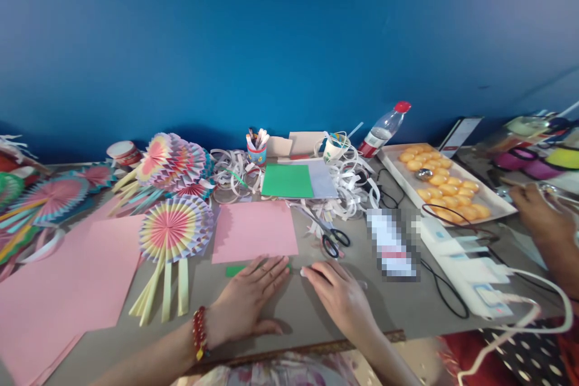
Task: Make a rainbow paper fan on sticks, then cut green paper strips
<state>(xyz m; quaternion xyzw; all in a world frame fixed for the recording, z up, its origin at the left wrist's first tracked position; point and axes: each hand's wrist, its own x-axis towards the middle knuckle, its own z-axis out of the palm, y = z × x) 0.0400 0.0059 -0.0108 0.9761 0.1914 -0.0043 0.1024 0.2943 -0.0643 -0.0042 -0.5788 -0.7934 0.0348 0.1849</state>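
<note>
My left hand (253,292) lies flat on the table with its fingers stretched out, pressing on a narrow green paper strip (233,270). Most of that strip is under the fingers. Just beside it, my right hand (339,295) is curled with thumb and fingers pinched together. Something small and whitish shows at its fingertips, too little to name. A pink paper sheet (256,232) lies beyond my left hand. Scissors with black handles (335,241) rest past my right hand. Green paper (287,181) lies on a white sheet farther back.
Pleated paper fans (174,226) and large pink sheets (90,271) cover the left. White paper strips (355,187) lie at the back near a bottle (384,129). On the right are a tray of orange pieces (502,208), a power strip (456,268) with cables, and another person's hand (543,211).
</note>
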